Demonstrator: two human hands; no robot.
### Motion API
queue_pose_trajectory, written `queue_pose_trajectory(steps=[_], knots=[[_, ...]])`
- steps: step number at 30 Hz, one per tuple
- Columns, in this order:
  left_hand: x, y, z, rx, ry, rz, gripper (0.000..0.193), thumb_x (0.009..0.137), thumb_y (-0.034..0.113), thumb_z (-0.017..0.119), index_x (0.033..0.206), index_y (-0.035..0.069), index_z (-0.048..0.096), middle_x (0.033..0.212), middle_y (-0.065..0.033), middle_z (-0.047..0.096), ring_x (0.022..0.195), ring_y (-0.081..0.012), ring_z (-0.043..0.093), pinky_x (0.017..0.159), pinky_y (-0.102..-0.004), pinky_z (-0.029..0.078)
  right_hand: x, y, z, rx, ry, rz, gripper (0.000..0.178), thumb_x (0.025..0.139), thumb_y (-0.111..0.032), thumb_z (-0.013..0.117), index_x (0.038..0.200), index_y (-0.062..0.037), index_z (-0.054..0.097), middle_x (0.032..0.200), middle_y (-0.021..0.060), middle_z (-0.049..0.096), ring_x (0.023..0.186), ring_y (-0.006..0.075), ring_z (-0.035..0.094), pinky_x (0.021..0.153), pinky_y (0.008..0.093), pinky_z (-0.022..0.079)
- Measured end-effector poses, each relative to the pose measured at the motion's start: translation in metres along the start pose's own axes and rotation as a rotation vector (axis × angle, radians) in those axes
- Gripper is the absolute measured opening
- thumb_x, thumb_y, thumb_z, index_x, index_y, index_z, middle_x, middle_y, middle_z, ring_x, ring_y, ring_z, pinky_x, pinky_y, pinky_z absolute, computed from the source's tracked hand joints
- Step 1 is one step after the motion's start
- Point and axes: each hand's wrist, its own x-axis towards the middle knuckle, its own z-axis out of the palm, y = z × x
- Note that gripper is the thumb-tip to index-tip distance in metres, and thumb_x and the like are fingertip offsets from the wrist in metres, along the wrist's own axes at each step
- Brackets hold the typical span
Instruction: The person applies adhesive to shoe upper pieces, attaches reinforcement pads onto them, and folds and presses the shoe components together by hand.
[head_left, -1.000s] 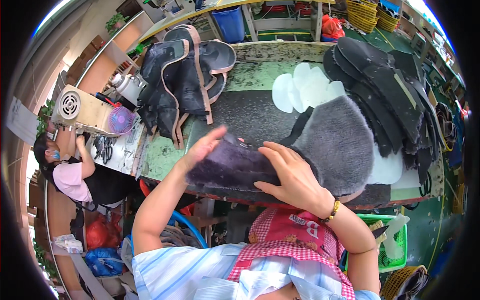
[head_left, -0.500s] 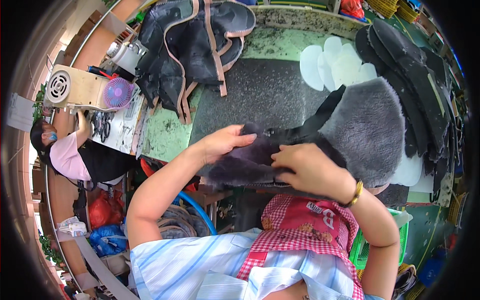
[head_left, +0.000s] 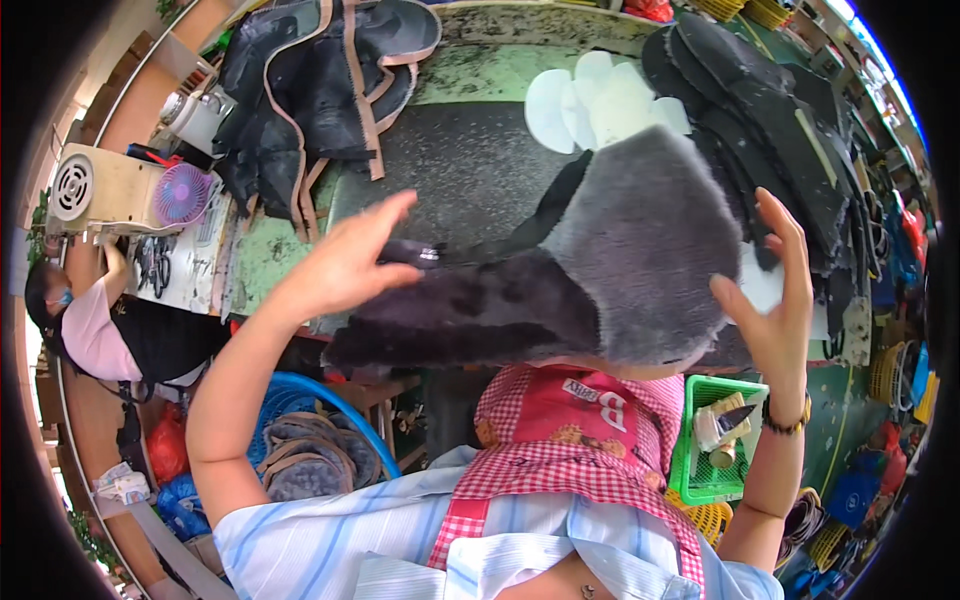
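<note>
A dark plush piece [head_left: 480, 300] lies spread along the near edge of the work table. Against its right end is a rounded grey plush panel [head_left: 655, 245]; I cannot tell whether the two are joined. My left hand [head_left: 345, 250] is raised over the dark piece's left end, thumb and fingers apart, holding nothing. Just beyond the grey panel's right edge, my right hand [head_left: 775, 285] is also open with nothing in it. A black strip [head_left: 555, 205] runs up and away between the two plush parts, beside a small label [head_left: 428, 254].
White rounded sheets [head_left: 605, 100] and stacked black pieces [head_left: 750, 110] lie at the far right. Black pieces with tan edging [head_left: 310, 95] sit far left. A purple fan [head_left: 183, 195] and a person [head_left: 90, 330] are leftward. Below are a green basket [head_left: 690, 440] and a blue basket [head_left: 375, 440].
Both hands have let go of the dark plush piece, which now lies flatter. My left hand has lifted off; my right has swung right past the grey panel. The view has shifted.
</note>
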Motion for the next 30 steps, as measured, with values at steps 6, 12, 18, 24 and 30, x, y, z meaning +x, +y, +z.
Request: queue_pose_trajectory(steps=[6, 12, 18, 24, 30], knots=[[0.122, 0.046, 0.029, -0.378, -0.306, 0.318, 0.084, 0.075, 0.018, 0.077, 0.142, 0.003, 0.03, 0.14, -0.0172, 0.041, 0.131, -0.0262, 0.039, 0.106, -0.0355, 0.034, -0.016, 0.012, 0.028, 0.141, -0.193, 0.254, 0.041, 0.065, -0.018, 0.081, 0.089, 0.0007, 0.052, 0.075, 0.0146, 0.057, 0.065, 0.0168, 0.055, 0.062, 0.0313, 0.046], [0.127, 0.049, 0.055, -0.751, -0.398, 0.228, 0.032, 0.069, 0.0, 0.078, 0.098, 0.0, 0.065, 0.088, 0.0021, 0.065, 0.084, -0.0064, 0.057, 0.075, -0.0247, 0.047, -0.044, -0.001, 0.025, 0.195, -0.631, 0.031, 0.029, 0.079, -0.021, 0.069, 0.098, -0.0018, 0.061, 0.09, 0.018, 0.062, 0.078, 0.0378, 0.061, 0.069, 0.0414, 0.051], [0.051, 0.064, 0.074, -0.841, 0.038, -0.026, 0.019, 0.069, -0.003, 0.076, 0.085, -0.001, 0.066, 0.077, -0.0012, 0.067, 0.072, -0.0046, 0.056, 0.065, -0.0232, 0.047, -0.059, 0.028, 0.05, 1.115, -0.861, 0.919, 0.055, 0.096, -0.04, 0.051, 0.127, 0.0061, 0.047, 0.122, 0.0096, 0.057, 0.109, 0.0148, 0.053, 0.094, 0.03, 0.044], [0.042, 0.069, 0.083, -0.673, 0.162, -0.066, 0.023, 0.067, -0.003, 0.077, 0.087, -0.003, 0.067, 0.079, -0.0025, 0.068, 0.071, -0.0043, 0.058, 0.063, -0.0223, 0.047, -0.064, -0.024, 0.036, 0.777, -0.977, 0.181, 0.03, 0.091, -0.02, 0.057, 0.1, 0.0076, 0.058, 0.075, 0.0198, 0.065, 0.069, 0.0195, 0.067, 0.062, 0.033, 0.053], [0.045, 0.065, 0.079, -0.671, 0.105, -0.051, 0.026, 0.065, -0.004, 0.078, 0.088, -0.003, 0.068, 0.081, -0.0034, 0.068, 0.07, -0.0051, 0.059, 0.062, -0.0226, 0.047, -0.069, 0.019, 0.082, 1.027, -0.438, 0.621, 0.04, 0.087, -0.029, 0.061, 0.099, 0.009, 0.06, 0.086, 0.0099, 0.067, 0.075, 0.0193, 0.066, 0.059, 0.0333, 0.053]])
